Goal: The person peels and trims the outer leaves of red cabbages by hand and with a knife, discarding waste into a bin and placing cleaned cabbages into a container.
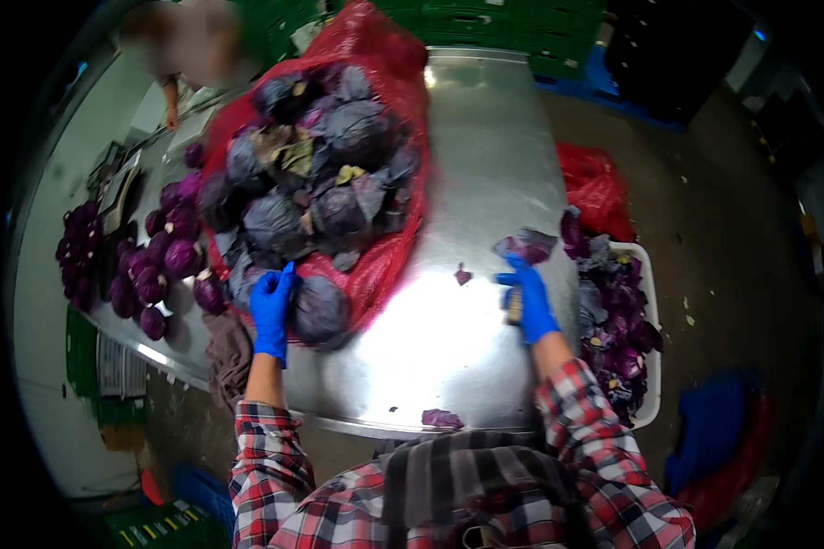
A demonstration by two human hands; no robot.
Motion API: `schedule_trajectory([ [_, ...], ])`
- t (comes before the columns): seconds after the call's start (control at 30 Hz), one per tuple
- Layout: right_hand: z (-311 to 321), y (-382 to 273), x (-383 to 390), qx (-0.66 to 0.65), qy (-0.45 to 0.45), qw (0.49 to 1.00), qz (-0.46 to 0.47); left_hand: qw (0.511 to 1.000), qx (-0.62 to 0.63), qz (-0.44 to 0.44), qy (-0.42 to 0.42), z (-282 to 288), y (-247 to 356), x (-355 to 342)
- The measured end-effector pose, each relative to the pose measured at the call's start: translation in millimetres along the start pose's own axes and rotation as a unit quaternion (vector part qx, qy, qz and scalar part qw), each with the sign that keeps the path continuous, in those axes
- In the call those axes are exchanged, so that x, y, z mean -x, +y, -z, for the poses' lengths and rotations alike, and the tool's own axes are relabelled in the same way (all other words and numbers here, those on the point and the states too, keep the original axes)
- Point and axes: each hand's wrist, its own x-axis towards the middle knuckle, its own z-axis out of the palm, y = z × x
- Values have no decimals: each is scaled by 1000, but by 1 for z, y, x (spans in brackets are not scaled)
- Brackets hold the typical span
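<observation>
My left hand (pixel 273 302), in a blue glove, has its fingers bent together beside a dark red cabbage (pixel 319 311) at the near end of a red mesh bag (pixel 383 293) full of cabbages in dull outer leaves; what the fingers grip is unclear. On the right of the steel table (pixel 467 165), my gloved right hand (pixel 526 293) holds a short tan object (pixel 513 307), perhaps a knife handle. A loose leaf (pixel 533 245) lies just above that hand, with smaller scraps on the metal.
Several glossy purple cabbages (pixel 181 258) sit at the left. A white bin (pixel 648 302) of leaves and a red sack (pixel 595 183) stand at the right. Behind are green crates (pixel 471 23) and another person (pixel 183 46). Blue plastic (pixel 705 430) lies lower right.
</observation>
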Motion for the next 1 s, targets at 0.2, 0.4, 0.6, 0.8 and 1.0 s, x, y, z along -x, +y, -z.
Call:
schedule_trajectory([
  [0.2,94,36,54,28,43,990,133,989,131,52,-42,-34,31,102],
  [0.4,11,63,152,284,-243,927,-15,973,81,40,-214,-30,36,163],
  [0.6,-30,99,143,457,-232,816,268,976,21,-63,-207,-94,54,195],
  [0.8,-12,87,151,498,-145,803,292,981,8,-31,-190,-134,49,193],
  [1.0,-11,93,147,524,-137,764,351,973,20,-10,-228,-134,75,189],
])
